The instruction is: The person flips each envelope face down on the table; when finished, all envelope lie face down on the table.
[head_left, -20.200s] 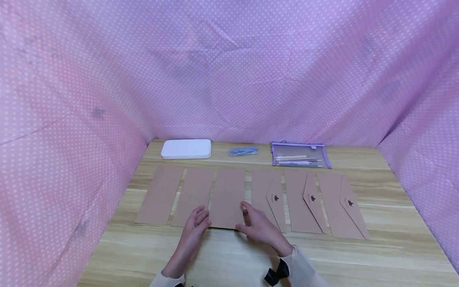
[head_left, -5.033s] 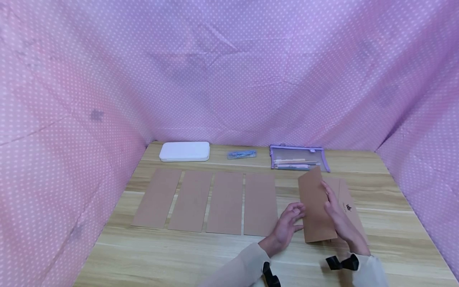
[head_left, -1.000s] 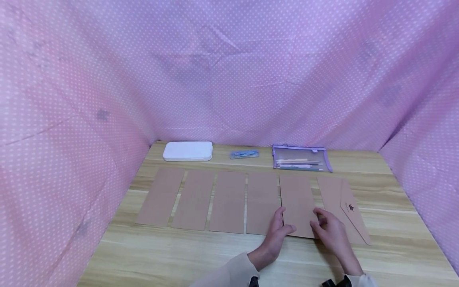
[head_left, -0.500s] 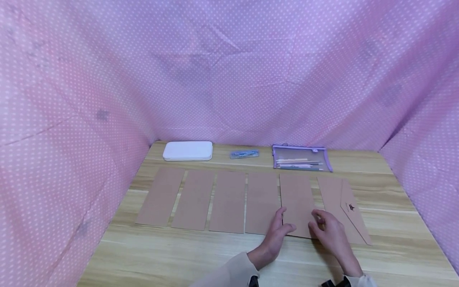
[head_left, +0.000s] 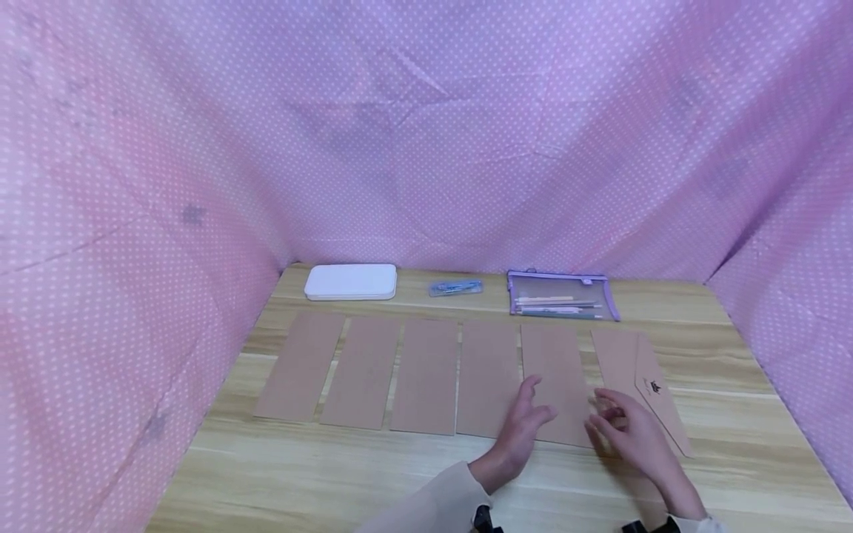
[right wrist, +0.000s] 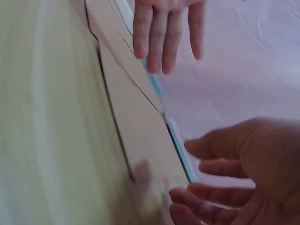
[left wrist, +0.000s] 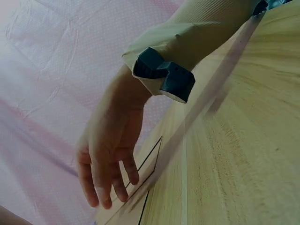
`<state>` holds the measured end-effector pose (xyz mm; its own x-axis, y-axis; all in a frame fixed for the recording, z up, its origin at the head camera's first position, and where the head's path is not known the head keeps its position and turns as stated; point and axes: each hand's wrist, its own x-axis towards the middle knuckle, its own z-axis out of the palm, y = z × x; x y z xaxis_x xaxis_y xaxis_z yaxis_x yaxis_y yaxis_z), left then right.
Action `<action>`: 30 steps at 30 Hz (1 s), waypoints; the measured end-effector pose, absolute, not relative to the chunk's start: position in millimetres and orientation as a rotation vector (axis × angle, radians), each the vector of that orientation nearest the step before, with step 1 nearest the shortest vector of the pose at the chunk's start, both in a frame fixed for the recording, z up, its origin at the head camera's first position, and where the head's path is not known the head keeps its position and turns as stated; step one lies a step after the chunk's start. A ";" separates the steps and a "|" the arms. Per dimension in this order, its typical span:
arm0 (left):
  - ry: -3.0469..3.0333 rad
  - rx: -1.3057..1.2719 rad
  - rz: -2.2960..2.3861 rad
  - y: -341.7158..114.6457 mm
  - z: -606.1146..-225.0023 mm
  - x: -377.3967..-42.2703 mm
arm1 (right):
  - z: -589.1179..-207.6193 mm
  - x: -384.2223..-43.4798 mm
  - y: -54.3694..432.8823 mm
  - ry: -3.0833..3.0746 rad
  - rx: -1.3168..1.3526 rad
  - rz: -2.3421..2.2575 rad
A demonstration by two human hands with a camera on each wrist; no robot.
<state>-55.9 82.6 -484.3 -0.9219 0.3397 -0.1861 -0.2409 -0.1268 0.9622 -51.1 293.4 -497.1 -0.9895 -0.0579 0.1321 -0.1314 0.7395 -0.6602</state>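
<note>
A row of brown paper envelopes lies on the wooden table in the head view. The one at the far right point(head_left: 616, 359) shows its pointed flap with a black crown print; the others, such as the envelope second from right point(head_left: 552, 363), lie plain side up. My left hand point(head_left: 518, 435) hovers over the lower left part of that second envelope, fingers spread and holding nothing. Near its lower right edge my right hand point(head_left: 636, 437) has loosely bent fingers with nothing between them, partly overlapping the crown envelope. In the right wrist view both hands appear above the envelope point(right wrist: 136, 117).
Along the back of the table point(head_left: 300, 474) stand a white flat case point(head_left: 351, 282), a small clear box with blue items point(head_left: 456, 287) and a purple-edged mesh pouch point(head_left: 560, 287) with pencils inside. Pink dotted cloth point(head_left: 426, 148) hangs behind and at both sides.
Earlier, the right three envelopes showed flaps; two of these were turned plain side up, the second from right most recently. Just now both hands have come away from it, the right shifting rightward.
</note>
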 end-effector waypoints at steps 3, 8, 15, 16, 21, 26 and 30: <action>1.777 0.091 2.097 94.8 -483.8 -59.4 | -493.5 -51.7 310.6 -2.788 0.214 1.093; 1.843 0.105 2.055 115.8 -483.4 -62.5 | -490.2 -55.4 345.4 -2.714 0.255 0.997; 1.920 0.131 1.942 142.0 -481.9 -62.9 | -501.0 -59.2 394.8 -2.730 0.300 0.894; 1.917 0.132 1.941 145.7 -482.0 -63.3 | -503.3 -59.2 400.5 -2.745 0.300 0.905; 1.924 0.114 1.946 160.9 -483.3 -66.9 | -515.4 -60.8 420.9 -2.808 0.336 1.042; 1.954 0.105 1.916 172.2 -485.9 -70.1 | -523.7 -64.7 430.4 -2.819 0.389 1.115; 1.942 0.092 1.907 179.5 -489.5 -69.8 | -526.7 -69.5 433.1 -2.843 0.456 1.150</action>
